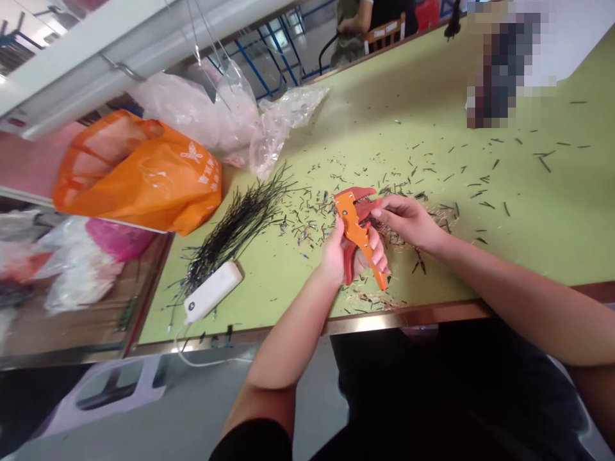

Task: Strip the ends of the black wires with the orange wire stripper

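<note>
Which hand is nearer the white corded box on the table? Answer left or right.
Left. The left hand, gripping the orange wire stripper, is closest, off to the box's right in this view. The right hand lies farther away, beyond the left hand.

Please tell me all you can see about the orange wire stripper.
The wire stripper is a plier-like hand tool that looks plastic, with a long orange handle and a red second handle below it. A red grip sits at its head. It is held tilted above the green table, in the left hand, whose fingers wrap the handles; the right hand reaches its head.
</note>
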The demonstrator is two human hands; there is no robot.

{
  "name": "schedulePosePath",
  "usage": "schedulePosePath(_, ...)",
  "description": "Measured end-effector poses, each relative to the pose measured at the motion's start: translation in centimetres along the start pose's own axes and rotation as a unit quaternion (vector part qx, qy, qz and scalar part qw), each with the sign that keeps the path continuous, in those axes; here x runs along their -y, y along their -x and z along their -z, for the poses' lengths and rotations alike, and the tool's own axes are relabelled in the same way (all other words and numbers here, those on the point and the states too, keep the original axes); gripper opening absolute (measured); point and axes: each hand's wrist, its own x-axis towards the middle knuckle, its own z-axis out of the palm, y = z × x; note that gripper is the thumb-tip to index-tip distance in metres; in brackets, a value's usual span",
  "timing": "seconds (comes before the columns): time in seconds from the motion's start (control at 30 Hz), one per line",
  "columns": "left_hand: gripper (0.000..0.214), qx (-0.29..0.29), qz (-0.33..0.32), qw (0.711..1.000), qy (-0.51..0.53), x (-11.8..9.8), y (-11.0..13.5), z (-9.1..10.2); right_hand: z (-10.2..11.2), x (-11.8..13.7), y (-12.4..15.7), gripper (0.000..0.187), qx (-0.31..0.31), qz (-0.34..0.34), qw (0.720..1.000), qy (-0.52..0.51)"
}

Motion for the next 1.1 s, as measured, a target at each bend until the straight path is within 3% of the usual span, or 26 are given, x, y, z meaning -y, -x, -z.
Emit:
schedulePosePath(0.37, 0.075, 0.051, -0.017, 0.999, 0.001, 0.11, -0.25, -0.18, -0.45, 0.45, 0.27, 0.032, 0.018, -0.001, 1.000, -0.020)
schedulePosePath(0.6, 0.089, -0.016, -0.009, 1.000, -0.009, 0.29, -0.36, -0.25, -0.52, 0.00, 0.23, 0.038, 0.019, -0.006, 1.000, 0.008)
schedulePosePath(0.83, 0.090, -0.018, -0.027, 0.999, 0.005, 0.38, -0.63, -0.19, -0.51, -0.04, 0.15, 0.038, -0.002, 0.006, 0.999, 0.034)
schedulePosePath(1.1, 0.090, -0.053, -0.003, 0.998, -0.022, 0.64, -0.71, -0.62, -0.47, -0.38, 0.01, 0.038, -0.015, 0.001, 0.999, 0.051)
